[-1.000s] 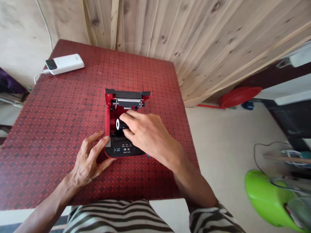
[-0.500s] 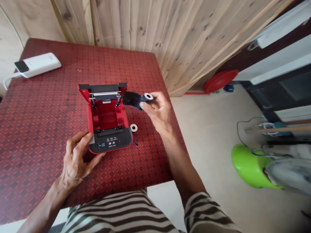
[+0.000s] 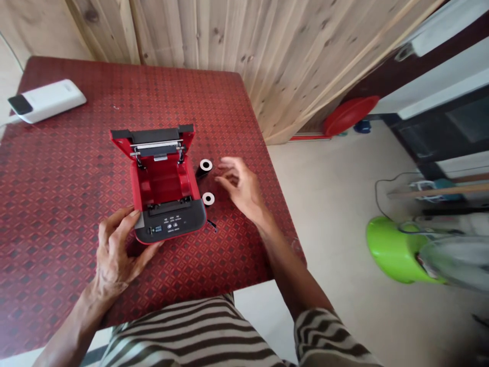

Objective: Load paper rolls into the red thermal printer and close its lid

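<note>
Red printer: Your red printer (image 3: 171, 218) sits with its lid (image 3: 157, 136) raised, between your two hands; the compartment (image 3: 162, 182) now shows no roll.
Black roll, far one: This is the change: a moment ago your right hand has it in the air, and now the far roll (image 3: 202, 171) stands on the worktop (image 3: 76, 178), just left of that hand's fingertips (the lifting-out looks finished).
Black roll, near one: The near roll (image 3: 208, 204) rests closer to you, also left of your right hand, and stays put while you add its companion.
Right hand: Your right hand (image 3: 242, 188) has let go; its curled fingers hold nothing, apart from both rolls.
Left hand: Your left hand (image 3: 118, 250) keeps its grip on the printer's near-left corner, fingers and thumb astride it.
White device: The white device (image 3: 53, 99) lies well beyond your left hand.
</note>
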A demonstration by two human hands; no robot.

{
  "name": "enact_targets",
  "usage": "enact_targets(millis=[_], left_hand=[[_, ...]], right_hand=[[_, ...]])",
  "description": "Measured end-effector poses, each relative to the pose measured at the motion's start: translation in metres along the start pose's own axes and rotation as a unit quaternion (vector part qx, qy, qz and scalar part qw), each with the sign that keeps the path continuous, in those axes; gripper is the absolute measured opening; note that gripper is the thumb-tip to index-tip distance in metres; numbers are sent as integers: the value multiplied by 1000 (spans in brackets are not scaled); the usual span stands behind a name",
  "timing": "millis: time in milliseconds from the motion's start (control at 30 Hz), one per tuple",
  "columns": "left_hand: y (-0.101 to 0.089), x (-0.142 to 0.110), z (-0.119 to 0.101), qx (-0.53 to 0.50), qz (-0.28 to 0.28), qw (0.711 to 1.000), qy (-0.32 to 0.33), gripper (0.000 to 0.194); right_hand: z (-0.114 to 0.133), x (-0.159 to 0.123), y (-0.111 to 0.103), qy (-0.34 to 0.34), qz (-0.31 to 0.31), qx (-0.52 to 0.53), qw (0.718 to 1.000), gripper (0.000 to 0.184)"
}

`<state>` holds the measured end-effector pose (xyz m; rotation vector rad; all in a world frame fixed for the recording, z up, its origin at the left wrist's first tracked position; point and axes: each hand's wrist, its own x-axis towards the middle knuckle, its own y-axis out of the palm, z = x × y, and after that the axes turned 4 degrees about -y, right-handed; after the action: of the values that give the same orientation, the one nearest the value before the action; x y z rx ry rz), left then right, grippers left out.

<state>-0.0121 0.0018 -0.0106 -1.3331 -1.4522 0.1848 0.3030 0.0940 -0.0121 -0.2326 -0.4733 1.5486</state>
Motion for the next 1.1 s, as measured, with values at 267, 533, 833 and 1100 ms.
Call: enact_targets(millis=[267, 533, 833, 1100], left_hand=[[0, -2, -2, -11, 20, 999, -38, 91], [1, -1, -3, -10, 13, 1000, -22, 93], [1, -8, -5, -17, 31, 999, -40, 84], [0, -10, -7, -17, 36, 998, -42, 86]], right_hand=[[14, -47, 2, -6, 99, -31, 995, 38], [21, -43, 4, 27, 66, 40, 997, 24], [127, -8, -17, -191, 161, -127, 960, 23], [139, 21, 57, -245, 303, -421, 819, 25]])
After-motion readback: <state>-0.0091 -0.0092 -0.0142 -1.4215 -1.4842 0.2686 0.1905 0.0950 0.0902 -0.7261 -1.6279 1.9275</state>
